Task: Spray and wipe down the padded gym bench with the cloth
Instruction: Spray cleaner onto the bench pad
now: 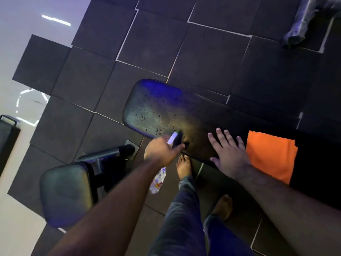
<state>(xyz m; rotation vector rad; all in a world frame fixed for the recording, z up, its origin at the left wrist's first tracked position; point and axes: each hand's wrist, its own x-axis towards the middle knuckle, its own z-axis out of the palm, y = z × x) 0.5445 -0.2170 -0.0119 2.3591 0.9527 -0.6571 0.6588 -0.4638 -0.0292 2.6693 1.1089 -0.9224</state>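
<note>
The black padded bench (184, 111) runs from the middle of the view to the right, with spray droplets dotted over its rounded left end. My left hand (162, 150) grips a clear spray bottle (158, 180) by its neck, the black and white nozzle aimed at the pad's near edge. My right hand (227, 150) lies flat on the pad, fingers spread, holding nothing. An orange cloth (271, 154) rests on the bench just right of that hand, touching its edge.
A second padded seat (66, 193) on a black frame stands at lower left. Dark rubber floor tiles (151, 43) surround the bench. My bare feet (184, 167) stand beside its near edge. A wrapped dark bundle (302, 24) lies at top right.
</note>
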